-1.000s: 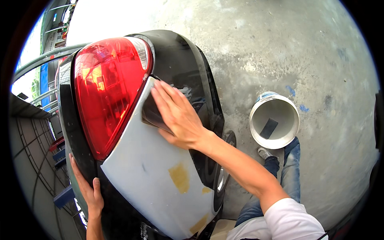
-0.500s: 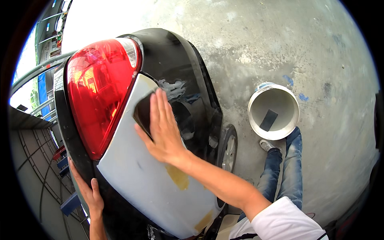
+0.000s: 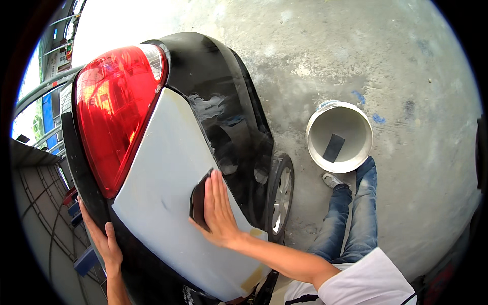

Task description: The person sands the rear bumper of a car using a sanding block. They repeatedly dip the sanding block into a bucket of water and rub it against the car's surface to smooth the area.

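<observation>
My right hand (image 3: 220, 216) lies nearly flat on the pale grey panel (image 3: 157, 137) of a car's rear corner, fingers stretched and close together. Between palm and panel it holds a dark sheet of sandpaper (image 3: 197, 204), its edge curling out on the left of my fingers. At the lower left, my left hand (image 3: 105, 244) rests with outstretched fingers and the thumb apart against the black body edge below the red tail light (image 3: 114, 112). Nothing shows in that hand.
Glossy black bodywork (image 3: 203, 71) with a whitish patch (image 3: 207, 107) adjoins the panel, with a wheel (image 3: 282, 198) beyond. A white bucket (image 3: 310, 140) on the concrete floor (image 3: 406, 178) contains a dark rectangular piece (image 3: 334, 147). My legs (image 3: 363, 218) are beside it.
My right hand has slid with the sandpaper from near the panel's upper corner down toward me. The left hand stays on the body edge. The whole view has shifted slightly.
</observation>
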The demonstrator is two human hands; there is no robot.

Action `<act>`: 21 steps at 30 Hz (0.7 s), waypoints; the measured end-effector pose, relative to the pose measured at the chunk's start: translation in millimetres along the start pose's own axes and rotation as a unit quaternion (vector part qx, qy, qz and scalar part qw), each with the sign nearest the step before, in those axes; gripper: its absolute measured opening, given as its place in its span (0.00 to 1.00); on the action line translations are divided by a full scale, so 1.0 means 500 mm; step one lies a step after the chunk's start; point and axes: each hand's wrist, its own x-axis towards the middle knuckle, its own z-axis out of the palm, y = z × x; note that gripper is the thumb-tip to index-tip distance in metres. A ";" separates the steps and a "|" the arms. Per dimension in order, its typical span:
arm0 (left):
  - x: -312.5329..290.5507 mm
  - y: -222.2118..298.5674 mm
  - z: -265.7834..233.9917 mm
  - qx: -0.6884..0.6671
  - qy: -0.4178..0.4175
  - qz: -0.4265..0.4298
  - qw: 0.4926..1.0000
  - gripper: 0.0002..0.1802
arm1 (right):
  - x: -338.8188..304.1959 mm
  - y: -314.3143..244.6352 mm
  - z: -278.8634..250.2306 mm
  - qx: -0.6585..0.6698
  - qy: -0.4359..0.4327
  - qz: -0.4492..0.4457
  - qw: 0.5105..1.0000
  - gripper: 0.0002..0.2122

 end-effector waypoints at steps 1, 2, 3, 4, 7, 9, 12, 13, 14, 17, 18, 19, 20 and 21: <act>-0.002 -0.002 0.000 0.002 0.001 0.001 1.000 0.47 | 0.004 -0.004 0.002 -0.008 -0.009 0.016 1.000 0.50; -0.004 -0.005 0.000 0.005 0.002 0.001 1.000 0.47 | 0.015 -0.007 0.009 -0.015 -0.018 0.032 0.999 0.51; -0.001 -0.008 -0.001 0.009 0.002 0.004 1.000 0.47 | 0.065 -0.016 0.003 -0.021 0.001 0.015 1.000 0.50; 0.000 -0.015 0.003 0.002 0.011 0.015 1.000 0.44 | 0.132 -0.019 -0.008 -0.027 0.021 -0.002 0.999 0.50; 0.008 -0.014 0.010 -0.014 0.012 0.013 1.000 0.41 | 0.185 -0.006 -0.025 -0.041 0.047 -0.035 0.997 0.49; 0.000 -0.018 0.013 -0.024 0.014 0.014 1.000 0.40 | 0.065 0.039 -0.009 -0.019 0.040 -0.068 0.997 0.51; -0.012 -0.028 0.009 -0.004 0.018 0.005 1.000 0.45 | -0.066 0.042 0.016 0.003 -0.010 -0.022 1.000 0.52; -0.010 -0.030 0.011 -0.003 0.020 0.004 1.000 0.44 | -0.022 0.021 0.012 -0.009 -0.010 0.009 1.000 0.49; -0.005 -0.033 0.013 -0.001 0.020 0.008 1.000 0.44 | 0.048 0.010 -0.002 -0.017 -0.009 0.016 1.000 0.48; 0.012 -0.052 0.022 -0.029 0.030 0.016 0.999 0.41 | 0.159 0.006 -0.024 -0.057 0.046 -0.038 0.997 0.49; 0.012 -0.067 0.015 -0.017 0.036 0.032 0.999 0.40 | 0.135 0.029 -0.030 -0.068 0.042 -0.078 0.994 0.49; 0.007 -0.070 0.013 -0.012 0.034 0.034 0.999 0.39 | 0.072 0.050 -0.032 -0.040 0.010 -0.078 0.996 0.48; 0.002 -0.076 0.006 -0.002 0.031 0.035 0.999 0.39 | -0.012 0.066 -0.028 -0.008 -0.021 -0.077 0.997 0.47; -0.003 -0.091 0.007 0.002 0.031 0.030 0.999 0.39 | -0.093 0.091 -0.031 0.036 -0.056 -0.064 0.996 0.45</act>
